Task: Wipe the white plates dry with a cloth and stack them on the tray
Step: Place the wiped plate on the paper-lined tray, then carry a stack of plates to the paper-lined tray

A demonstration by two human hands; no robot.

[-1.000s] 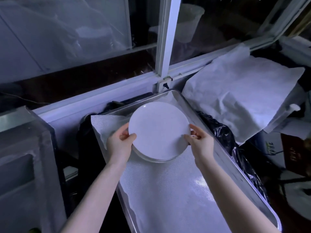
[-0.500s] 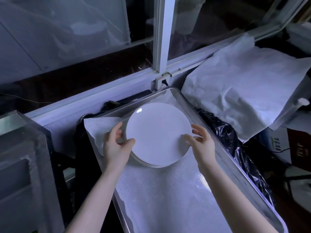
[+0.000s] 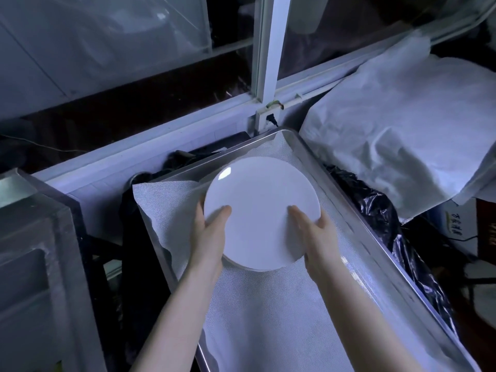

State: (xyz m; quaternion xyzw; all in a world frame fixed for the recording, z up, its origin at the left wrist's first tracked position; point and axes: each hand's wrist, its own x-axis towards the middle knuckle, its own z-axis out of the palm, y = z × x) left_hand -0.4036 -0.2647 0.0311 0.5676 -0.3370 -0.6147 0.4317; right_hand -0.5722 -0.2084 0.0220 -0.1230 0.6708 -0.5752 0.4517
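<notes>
Plates sit at the far end of the tray, seen from beside the person. Both hands are on the white plate (image 3: 261, 205) topping the pile. The left hand (image 3: 210, 237) grasps its left rim, thumb laid flat on the upper face & fingers round the edge. The right hand (image 3: 318, 237) does the same on the right rim, thumb on top, fingers down the side. The white plate lies about level, w/ a bright glint near its far-left edge. Under its near edge a 2nd plate (image 3: 255, 269) shows as a thin rim; how many more lie below, can't tell. The pile rests on a white mesh liner (image 3: 268, 318), which covers the metal tray (image 3: 346, 210) & hangs over its left side. The tray runs diagonally, its far corner close to the window frame (image 3: 271, 63). Just beside the tray's right rim is a crumpled black plastic bag (image 3: 375, 208). Beyond that, a big white cloth (image 3: 402, 124) is draped over sth bulky. A grey box (image 3: 35, 264) stands well apart on the left.
</notes>
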